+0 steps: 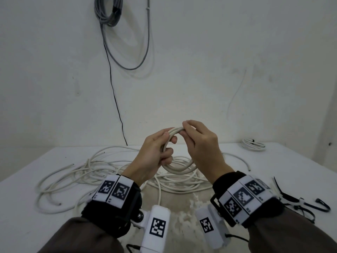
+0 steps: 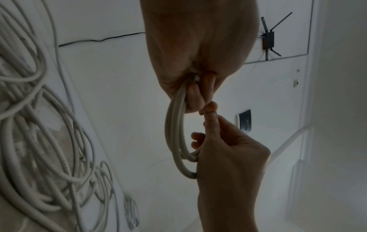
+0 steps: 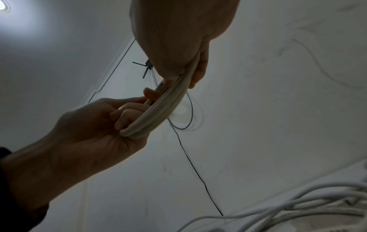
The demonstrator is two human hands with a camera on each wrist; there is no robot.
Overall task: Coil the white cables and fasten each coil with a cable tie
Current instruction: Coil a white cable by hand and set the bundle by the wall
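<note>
Coil held above the bench, both hands grasping.
Head view: your left hand (image 1: pixel 153 157) and right hand (image 1: pixel 202 145) grip the white coil (image 1: pixel 175 168) over the loose cables (image 1: pixel 87 172) at bench (image 1: pixel 273 161) centre. Left wrist view: fingers curl round the coil (image 2: pixel 174 133). Right wrist view: your thumb (image 3: pixel 200 69) clamps the coil (image 3: pixel 158 113).

A white tabletop (image 1: pixel 54 179) stood pushed into the corner of a room, its far edge against a scuffed, off-white wall (image 1: pixel 200 70). A bundle of grey cable (image 1: pixel 107 11) hung high on that wall, with a thin black wire (image 1: pixel 114 95) running down to the tabletop's far edge. A ceiling light (image 3: pixel 3 5) glowed overhead, and a small black device with antennas (image 2: pixel 268 40) was fixed high up.
</note>
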